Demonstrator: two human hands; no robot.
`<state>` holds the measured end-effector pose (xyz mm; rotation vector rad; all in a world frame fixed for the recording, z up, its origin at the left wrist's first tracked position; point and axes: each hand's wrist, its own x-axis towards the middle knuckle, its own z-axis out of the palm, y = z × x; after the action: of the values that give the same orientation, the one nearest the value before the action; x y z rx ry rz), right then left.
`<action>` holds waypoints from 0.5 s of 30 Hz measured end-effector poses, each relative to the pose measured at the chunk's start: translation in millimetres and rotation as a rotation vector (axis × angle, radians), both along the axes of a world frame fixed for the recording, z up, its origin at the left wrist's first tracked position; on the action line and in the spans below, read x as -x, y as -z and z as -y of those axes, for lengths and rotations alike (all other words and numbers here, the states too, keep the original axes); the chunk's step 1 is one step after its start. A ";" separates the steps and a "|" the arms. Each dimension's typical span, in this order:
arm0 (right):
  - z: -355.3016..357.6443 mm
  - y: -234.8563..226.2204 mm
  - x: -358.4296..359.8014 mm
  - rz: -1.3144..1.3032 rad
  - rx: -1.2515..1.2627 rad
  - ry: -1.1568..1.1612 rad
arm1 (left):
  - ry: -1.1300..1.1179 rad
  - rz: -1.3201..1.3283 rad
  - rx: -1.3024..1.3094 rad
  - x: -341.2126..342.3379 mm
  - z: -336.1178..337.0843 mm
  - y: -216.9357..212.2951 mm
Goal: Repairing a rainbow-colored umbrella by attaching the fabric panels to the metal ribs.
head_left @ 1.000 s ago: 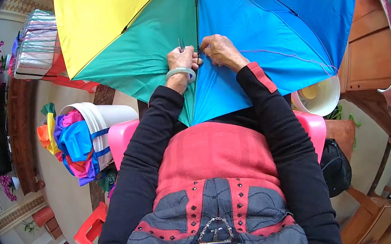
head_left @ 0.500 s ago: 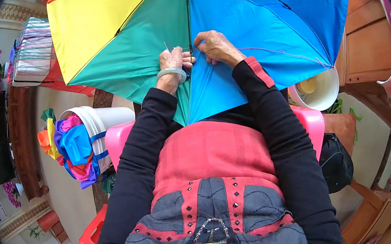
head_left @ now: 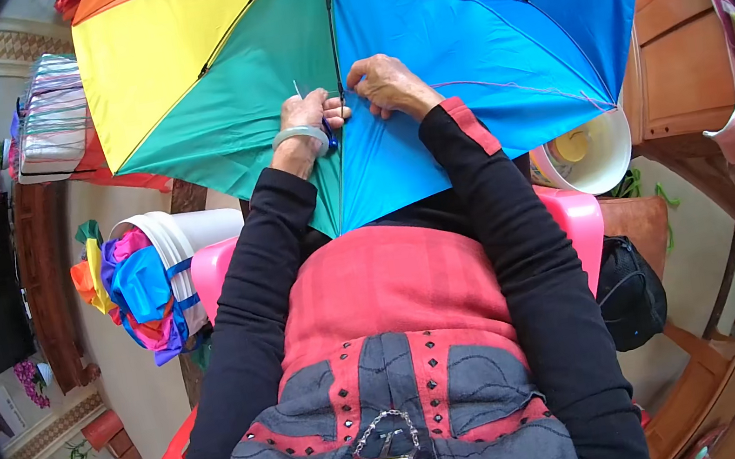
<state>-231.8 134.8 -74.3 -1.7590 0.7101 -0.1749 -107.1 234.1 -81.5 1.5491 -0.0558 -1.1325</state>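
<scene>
Spread across the lap and filling the upper half of the view: a rainbow umbrella canopy (head_left: 414, 26), panels of yellow, green and blue meeting at a dark rib (head_left: 330, 19). Tilted a little further left than half a second ago, with more yellow showing at the upper left. At the rib, a left hand (head_left: 307, 120), fist closed around small blue-handled scissors (head_left: 327, 132), thin metal tip poking up above the knuckles; pale bangle (head_left: 299, 133) on the wrist. Just beside it, touching the blue panel, a right hand (head_left: 387, 84), fingers curled and pressed onto the fabric at the seam, pinching it against the rib. Both hands shifted slightly down and right on the canopy since the earlier frame, still close together. Further out: pink chair (head_left: 213, 270) under the person, white bucket of coloured fabric (head_left: 145, 284) at left, cream bucket (head_left: 587, 156) at right, black bag (head_left: 630, 291) beside it, wooden cabinet (head_left: 678, 64) beyond.
</scene>
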 end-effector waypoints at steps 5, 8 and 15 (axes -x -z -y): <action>0.4 4.4 0.1 0.039 0.002 0.007 | -0.110 -0.029 0.013 6.7 0.7 -6.9; -0.2 5.8 0.3 0.080 -0.075 0.000 | -0.103 -0.015 -0.011 6.3 1.9 -8.6; 0.8 11.9 -1.0 0.127 -0.130 -0.007 | 0.022 -0.023 -0.036 -8.9 0.1 6.6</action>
<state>-230.8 133.9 -86.1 -1.6108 0.6096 -0.2289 -98.2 233.9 -88.1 1.5707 -0.0374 -1.1737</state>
